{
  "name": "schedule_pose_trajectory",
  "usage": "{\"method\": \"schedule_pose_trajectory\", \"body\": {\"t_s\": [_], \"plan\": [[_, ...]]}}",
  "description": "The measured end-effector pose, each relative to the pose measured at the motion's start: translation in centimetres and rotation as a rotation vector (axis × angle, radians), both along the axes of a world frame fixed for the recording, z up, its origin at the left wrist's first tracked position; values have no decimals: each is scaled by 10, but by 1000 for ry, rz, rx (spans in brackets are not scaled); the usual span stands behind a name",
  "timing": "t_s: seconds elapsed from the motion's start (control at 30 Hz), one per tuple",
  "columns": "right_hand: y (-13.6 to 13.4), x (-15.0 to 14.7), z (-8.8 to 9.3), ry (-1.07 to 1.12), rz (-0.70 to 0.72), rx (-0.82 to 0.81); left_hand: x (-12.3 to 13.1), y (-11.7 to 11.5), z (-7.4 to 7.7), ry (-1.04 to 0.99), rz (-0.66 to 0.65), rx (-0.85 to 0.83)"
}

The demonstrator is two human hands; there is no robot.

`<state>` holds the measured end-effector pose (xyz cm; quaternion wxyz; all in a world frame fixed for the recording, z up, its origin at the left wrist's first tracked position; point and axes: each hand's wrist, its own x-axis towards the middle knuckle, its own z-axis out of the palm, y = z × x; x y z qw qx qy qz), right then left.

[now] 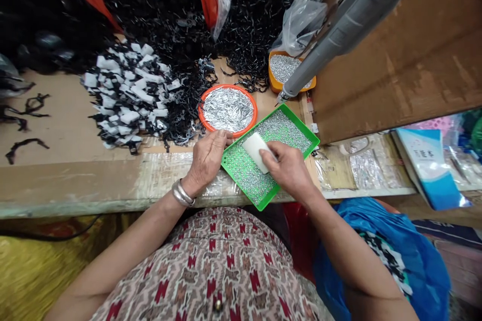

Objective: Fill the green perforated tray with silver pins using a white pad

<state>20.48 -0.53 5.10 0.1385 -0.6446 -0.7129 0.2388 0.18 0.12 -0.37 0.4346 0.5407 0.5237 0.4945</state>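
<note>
Left hand (pixel 206 160) was just loose and empty, fingers half-curled right by the orange dish (pixel 254 110) and the edge of the green tray (pixel 301 124), while the right hand (pixel 288 170) had a white block (pixel 257 152) gripped under its fingers, sitting on the tiny metal pins (pixel 248 180) in the tray.

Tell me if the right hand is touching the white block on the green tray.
Touching. The head view shows the right hand resting on the white block, which lies on the green tray.
</note>
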Motion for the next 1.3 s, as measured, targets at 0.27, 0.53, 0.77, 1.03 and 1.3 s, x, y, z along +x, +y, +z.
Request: {"method": "schedule_pose_trajectory", "body": {"t_s": [0.27,0.53,0.77,1.03,1.3], "plan": [[12,53,1,-451,-139,347,-1,-1,-1,-20,-4,-10],[-35,6,3,-65,190,248,0,0,-1,-10,-8,13],[-53,-14,6,21,234,-46,-1,-1,-1,-2,-1,-1],[-1,37,7,-533,4,254,-1,-1,-1,-11,-16,10],[-17,37,7,-555,152,346,-1,-1,0,-24,-18,-13]]}}
